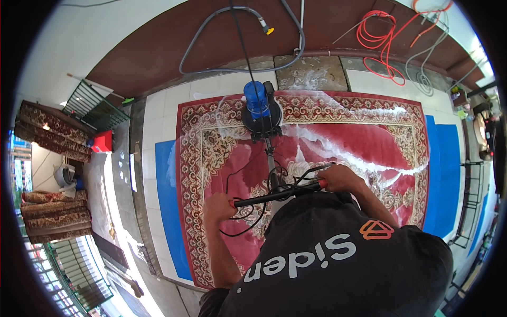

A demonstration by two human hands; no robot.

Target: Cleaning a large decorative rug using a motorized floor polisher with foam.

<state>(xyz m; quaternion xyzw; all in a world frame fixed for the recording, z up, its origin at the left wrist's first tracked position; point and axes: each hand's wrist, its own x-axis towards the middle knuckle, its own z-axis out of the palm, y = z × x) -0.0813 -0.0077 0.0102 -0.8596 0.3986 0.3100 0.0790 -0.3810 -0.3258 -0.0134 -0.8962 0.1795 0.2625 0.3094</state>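
Observation:
A floor scrubbing machine with a blue motor (256, 99) and a round black base stands on the far edge of a red patterned carpet (338, 137), left of its middle. From it a pole runs back to a black handlebar (264, 198) in front of me. My left hand (219, 207) is closed round the bar's left end. At the right end my right hand (339, 178) is wrapped round the red grip. Black cables loop about the handlebar. White foam (338, 153) streaks the carpet, mostly to the right of the machine.
Blue sheets (446, 174) show at both sides of the carpet. A grey hose (198, 42) hangs by the far brown wall, with a coiled orange hose (376, 34) farther right. Left are a red container (102, 141), green metal racks (95, 105) and hanging carpets (55, 216).

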